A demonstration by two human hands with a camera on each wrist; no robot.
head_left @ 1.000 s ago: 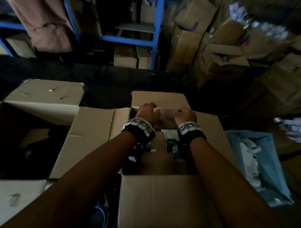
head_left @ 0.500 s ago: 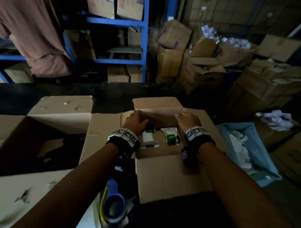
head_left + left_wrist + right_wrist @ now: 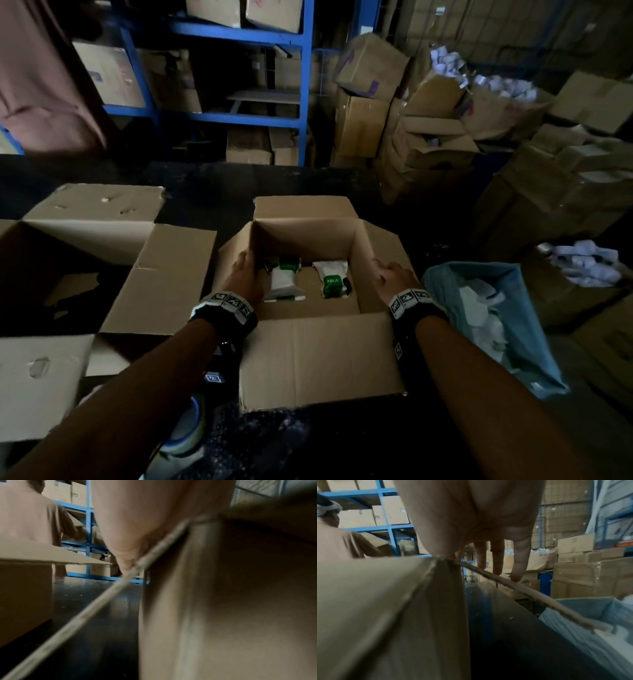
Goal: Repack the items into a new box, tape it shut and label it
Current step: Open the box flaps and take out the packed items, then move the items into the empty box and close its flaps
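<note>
The new cardboard box [image 3: 318, 359] stands open in front of me, all its flaps folded outward. Two white packets with green labels [image 3: 286, 281] [image 3: 330, 279] lie on its floor. My left hand [image 3: 245, 277] rests on the fold of the left flap, its fingers lying forward along it. In the left wrist view the palm [image 3: 145, 520] covers the flap's edge [image 3: 102, 601] and the fingers are hidden. My right hand [image 3: 392, 275] lies on the right flap. Its fingers [image 3: 520, 555] are straight over that flap's edge [image 3: 522, 589].
A bigger open box [image 3: 85, 240] stands to the left, touching the new one. A roll of tape [image 3: 185, 428] lies near my left forearm. A blue bag of white packets [image 3: 496, 308] sits to the right. A person in a brown shirt [image 3: 41, 85] stands by blue shelves.
Both hands have moved apart, from the middle of the far wall to the left and right flaps. The side flaps now lie spread outward and the packets show.
</note>
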